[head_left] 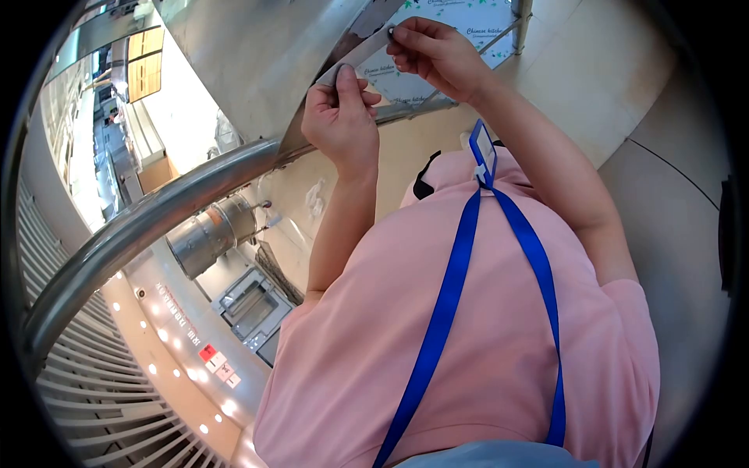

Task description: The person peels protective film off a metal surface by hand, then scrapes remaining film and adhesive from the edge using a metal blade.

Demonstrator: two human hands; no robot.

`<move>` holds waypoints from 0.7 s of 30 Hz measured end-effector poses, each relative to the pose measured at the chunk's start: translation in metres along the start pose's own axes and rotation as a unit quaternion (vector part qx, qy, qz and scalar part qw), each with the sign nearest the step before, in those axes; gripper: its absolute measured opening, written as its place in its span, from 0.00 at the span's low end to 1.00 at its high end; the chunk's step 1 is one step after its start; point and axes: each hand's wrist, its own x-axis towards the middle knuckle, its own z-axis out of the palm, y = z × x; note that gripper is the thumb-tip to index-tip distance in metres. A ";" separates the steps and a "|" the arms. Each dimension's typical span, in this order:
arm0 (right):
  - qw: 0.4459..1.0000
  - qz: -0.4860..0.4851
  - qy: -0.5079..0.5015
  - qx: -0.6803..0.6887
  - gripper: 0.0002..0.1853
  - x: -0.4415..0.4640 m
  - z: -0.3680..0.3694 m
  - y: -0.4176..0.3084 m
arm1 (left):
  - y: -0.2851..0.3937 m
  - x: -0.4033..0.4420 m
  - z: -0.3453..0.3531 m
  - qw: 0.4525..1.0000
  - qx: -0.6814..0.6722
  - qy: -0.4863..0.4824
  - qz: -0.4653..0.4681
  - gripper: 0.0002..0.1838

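A flat, pale grey strip (pixel 365 53) is stretched between my two hands, its material not clear. My left hand (pixel 343 117) pinches the lower left end, with the thumb on top. At the upper right end, my right hand (pixel 438 56) has thumb and forefinger closed on the strip, with a small dark spot at the fingertips. Behind and below the strip lies a white sheet (pixel 493 22) printed with green leaves and "Chinese kitchen". A grey metal panel (pixel 242 62) borders my left hand.
A thick metal rail (pixel 156 201) curves along the left. Beyond it are a metal cylinder (pixel 207 240) and a slatted surface (pixel 101 386). A blue lanyard (pixel 449 296) with a badge (pixel 483 152) hangs over my pink shirt. Tiled floor (pixel 663 203) is at right.
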 end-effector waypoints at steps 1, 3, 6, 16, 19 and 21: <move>1.000 0.006 0.000 0.013 0.08 0.001 0.002 0.000 | 0.001 0.000 0.000 1.000 0.006 0.006 0.004 0.10; 1.000 0.010 0.002 0.019 0.08 0.004 0.006 0.001 | 0.003 0.001 0.002 0.999 0.025 0.022 0.015 0.09; 1.000 0.015 0.002 0.010 0.08 0.005 0.010 0.003 | 0.010 0.001 0.000 0.997 0.060 0.041 0.030 0.09; 0.997 0.001 -0.007 0.077 0.08 0.004 0.018 0.014 | 0.030 0.004 -0.002 0.989 0.125 0.056 0.050 0.09; 0.996 0.003 0.013 0.090 0.08 0.001 0.025 0.012 | 0.038 0.004 -0.001 0.988 0.136 0.056 0.053 0.09; 0.995 0.007 0.025 0.097 0.07 0.001 0.028 0.010 | 0.040 0.006 0.001 0.987 0.143 0.052 0.057 0.08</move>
